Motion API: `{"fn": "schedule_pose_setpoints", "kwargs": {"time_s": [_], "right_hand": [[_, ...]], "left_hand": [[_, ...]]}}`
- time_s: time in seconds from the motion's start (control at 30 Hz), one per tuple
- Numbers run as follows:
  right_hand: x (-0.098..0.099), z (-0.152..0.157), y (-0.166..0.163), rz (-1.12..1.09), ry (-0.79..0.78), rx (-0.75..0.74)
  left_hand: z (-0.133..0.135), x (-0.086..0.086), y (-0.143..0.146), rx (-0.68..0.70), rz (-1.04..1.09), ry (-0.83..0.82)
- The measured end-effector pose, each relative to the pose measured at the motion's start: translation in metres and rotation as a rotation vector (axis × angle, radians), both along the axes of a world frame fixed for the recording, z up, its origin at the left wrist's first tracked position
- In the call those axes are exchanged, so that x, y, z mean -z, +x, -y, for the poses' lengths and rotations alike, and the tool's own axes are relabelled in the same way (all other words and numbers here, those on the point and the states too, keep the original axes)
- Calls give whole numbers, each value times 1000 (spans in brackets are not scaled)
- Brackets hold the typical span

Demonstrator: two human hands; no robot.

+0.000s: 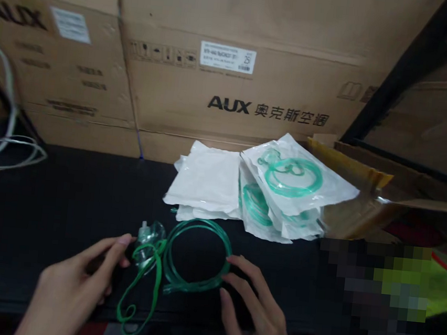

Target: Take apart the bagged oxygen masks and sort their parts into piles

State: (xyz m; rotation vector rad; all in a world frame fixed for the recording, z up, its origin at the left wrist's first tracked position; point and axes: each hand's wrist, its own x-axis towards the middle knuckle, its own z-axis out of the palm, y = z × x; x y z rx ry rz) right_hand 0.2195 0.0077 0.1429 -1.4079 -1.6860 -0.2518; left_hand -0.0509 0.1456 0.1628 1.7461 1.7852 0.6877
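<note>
Curving round the 3-to-4 o'clock side of the coil (pixel 192 286), the right hand (pixel 262 313) keeps thumb and fingers moderately wide, with two fingertips against the tubing. At the coil's 9 o'clock, the left hand (pixel 72 282) is narrow, thumb and forefinger close together at the edge of the mask (pixel 146 255); I cannot tell if they grip it or only touch it.

The coil, of glossy green tubing, is a round ring of more than one turn on the black desk (pixel 86 201), a tube end at 7 o'clock. The mask is clear, shiny plastic with a small pale nozzle (pixel 144 225); its flat green strap (pixel 158 282) loops toward 8 o'clock.

One coil, one mask and one strap lie out. Two piles of packets sit beyond: plain, crinkled white packets (pixel 208 179) at 12 o'clock, and tube packets (pixel 293 177) between 1 and 2, at least two, green tubing visible inside. Overlap hides the full counts. One cardboard box (pixel 353 211), flaps spread, stands at 2 o'clock; white cable (pixel 13 115) loops at 10. Brown cartons (pixel 238 11) with two white labels back the desk.
</note>
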Motion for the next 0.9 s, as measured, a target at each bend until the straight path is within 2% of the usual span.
{"fn": "schedule_pose_setpoints", "kwargs": {"time_s": [0.17, 0.23, 0.3, 0.4, 0.5, 0.6, 0.67, 0.77, 0.9], "right_hand": [[14, -10, 10, 268, 93, -61], [7, -11, 12, 310, 99, -67], [-7, -13, 14, 293, 75, -53], [-35, -25, 22, 256, 58, 20], [-51, -53, 30, 248, 47, 141], [-47, -85, 37, 341, 15, 259], [-39, -101, 41, 458, 24, 304], [-33, -110, 49, 581, 96, 289], [-40, -106, 65, 701, 178, 149]], "left_hand": [[13, -17, 11, 33, 124, -41], [14, -21, 8, 42, 142, -51], [7, -29, 5, 34, 149, -7], [-21, -46, 12, 71, 141, 104], [-66, -59, 37, 254, 241, 101], [-110, -63, 70, 338, 300, 65], [-128, -64, 87, 355, 339, 50], [-137, -67, 98, 371, 437, 15], [-127, -74, 91, 381, 592, -42]]}}
